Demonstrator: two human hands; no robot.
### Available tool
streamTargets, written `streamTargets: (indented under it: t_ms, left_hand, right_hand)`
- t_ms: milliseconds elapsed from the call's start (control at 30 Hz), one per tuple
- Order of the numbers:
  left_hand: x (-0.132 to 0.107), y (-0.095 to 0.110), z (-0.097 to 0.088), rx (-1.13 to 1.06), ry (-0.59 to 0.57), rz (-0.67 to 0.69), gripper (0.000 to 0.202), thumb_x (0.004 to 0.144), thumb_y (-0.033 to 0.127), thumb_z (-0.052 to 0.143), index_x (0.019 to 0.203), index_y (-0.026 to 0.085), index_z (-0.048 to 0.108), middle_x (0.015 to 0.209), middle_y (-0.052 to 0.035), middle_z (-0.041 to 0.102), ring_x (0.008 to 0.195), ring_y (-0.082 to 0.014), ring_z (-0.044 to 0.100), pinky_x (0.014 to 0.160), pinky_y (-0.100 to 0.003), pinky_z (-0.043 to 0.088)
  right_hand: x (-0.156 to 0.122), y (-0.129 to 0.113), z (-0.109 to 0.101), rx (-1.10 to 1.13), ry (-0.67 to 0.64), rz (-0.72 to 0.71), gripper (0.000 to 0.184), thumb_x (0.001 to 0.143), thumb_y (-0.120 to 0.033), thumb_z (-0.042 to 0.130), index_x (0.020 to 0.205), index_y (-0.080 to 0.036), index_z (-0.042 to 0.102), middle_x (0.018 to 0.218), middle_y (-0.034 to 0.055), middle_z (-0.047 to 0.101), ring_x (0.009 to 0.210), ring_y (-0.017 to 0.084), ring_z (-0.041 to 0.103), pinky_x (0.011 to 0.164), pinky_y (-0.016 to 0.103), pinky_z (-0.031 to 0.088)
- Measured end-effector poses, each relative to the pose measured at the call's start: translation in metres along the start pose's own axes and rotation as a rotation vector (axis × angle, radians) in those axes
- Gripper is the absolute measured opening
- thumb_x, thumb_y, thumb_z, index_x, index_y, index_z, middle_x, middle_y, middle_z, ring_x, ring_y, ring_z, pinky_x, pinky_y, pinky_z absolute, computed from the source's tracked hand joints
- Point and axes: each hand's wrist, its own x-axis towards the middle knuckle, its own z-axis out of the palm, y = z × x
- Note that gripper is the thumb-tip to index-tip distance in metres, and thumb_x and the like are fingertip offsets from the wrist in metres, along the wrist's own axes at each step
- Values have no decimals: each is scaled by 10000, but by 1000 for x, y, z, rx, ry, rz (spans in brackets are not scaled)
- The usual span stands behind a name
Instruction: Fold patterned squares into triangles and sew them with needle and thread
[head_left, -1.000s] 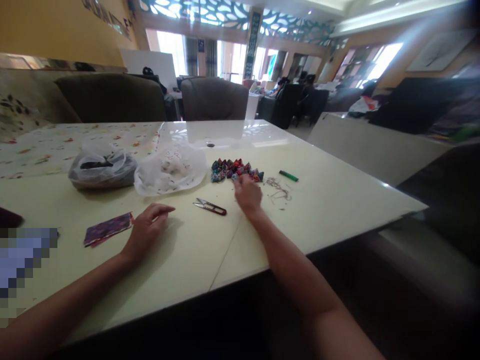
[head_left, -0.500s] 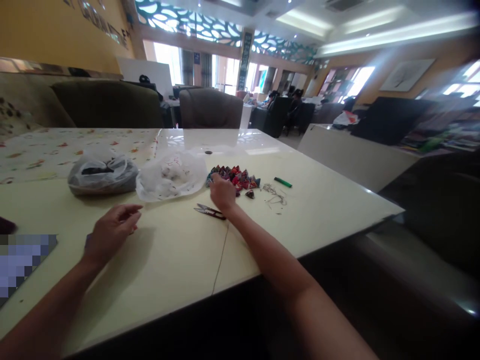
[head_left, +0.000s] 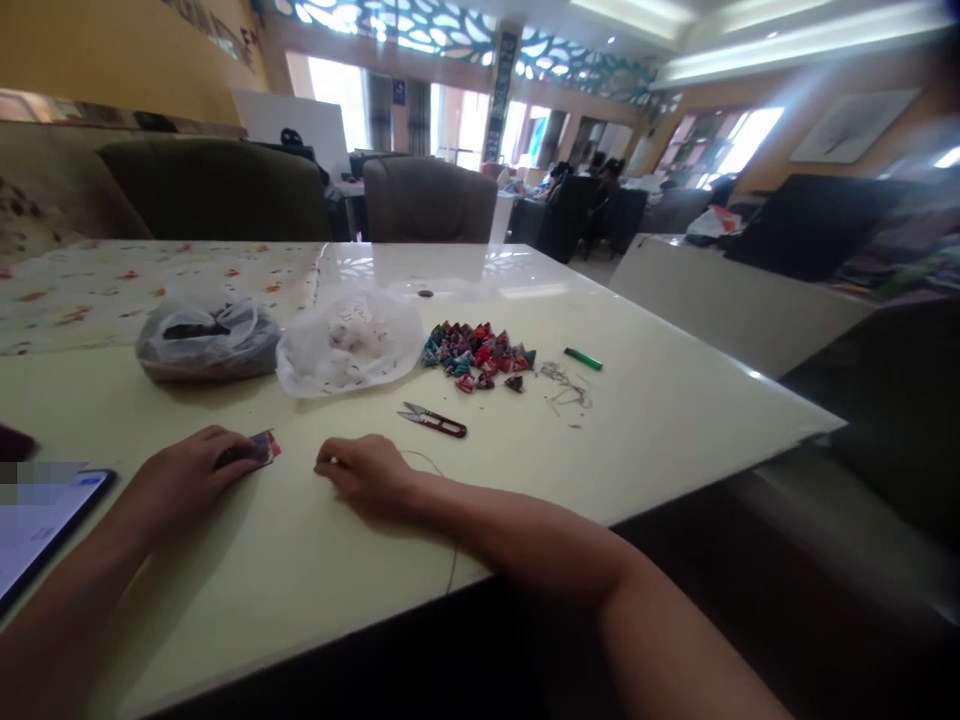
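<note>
My left hand [head_left: 187,470] lies on the cream table [head_left: 637,420], fingers curled over a patterned purple fabric strip [head_left: 262,447] whose end sticks out to the right. My right hand [head_left: 367,473] rests near it, fingers pinched together at the tip; a thin thread [head_left: 431,462] curves out from behind it. Red-handled thread snips [head_left: 436,420] lie just beyond my right hand. Farther back sits a pile of small colourful folded fabric triangles [head_left: 478,352].
Two plastic bags stand at the back left, a grey one [head_left: 206,340] and a white one [head_left: 349,342]. A green lighter-like stick [head_left: 583,358] and thread scraps [head_left: 566,385] lie right of the pile. A tablet [head_left: 37,520] sits at the left edge. Armchairs stand behind the table.
My right hand pulled back from the fabric pile to the near table beside my left hand. My left hand moved onto the purple fabric strip and closed over it.
</note>
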Motion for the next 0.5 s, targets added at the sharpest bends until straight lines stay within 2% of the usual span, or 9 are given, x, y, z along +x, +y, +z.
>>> streamTargets:
  t_ms: [133, 267, 400, 500]
  left_hand:
    - [-8, 10, -5, 12, -2, 45, 324, 835, 499, 514, 879, 282, 751, 1033, -52, 715, 920, -266, 668, 785, -337, 439]
    - [-10, 15, -5, 44, -11, 47, 326, 866, 411, 488, 897, 207, 740, 1012, -94, 702, 902, -255, 652, 766, -324, 419]
    - [-10, 12, -2, 84, -5, 38, 305, 890, 347, 480, 866, 182, 735, 1004, -92, 693, 866, -232, 639, 734, -319, 405]
    - [-11, 6, -3, 20, -26, 64, 280, 878, 391, 544, 898, 222, 765, 1017, -63, 697, 886, -218, 646, 745, -303, 418]
  right_hand:
    - [2, 1, -7, 119, 29, 22, 154, 959, -293, 585, 937, -201, 707, 812, 13, 697, 740, 150, 587, 711, 249, 388]
    - [2, 3, -5, 209, 39, 26, 128, 928, -240, 584, 858, -192, 680, 743, 4, 664, 688, 142, 552, 683, 252, 375]
    - [0, 1, -3, 227, 26, 18, 131, 912, -235, 572, 835, -189, 667, 758, 7, 668, 688, 140, 549, 679, 259, 364]
    - [-2, -2, -5, 228, 13, 16, 131, 907, -236, 563, 836, -189, 663, 735, 6, 658, 676, 138, 543, 676, 261, 362]
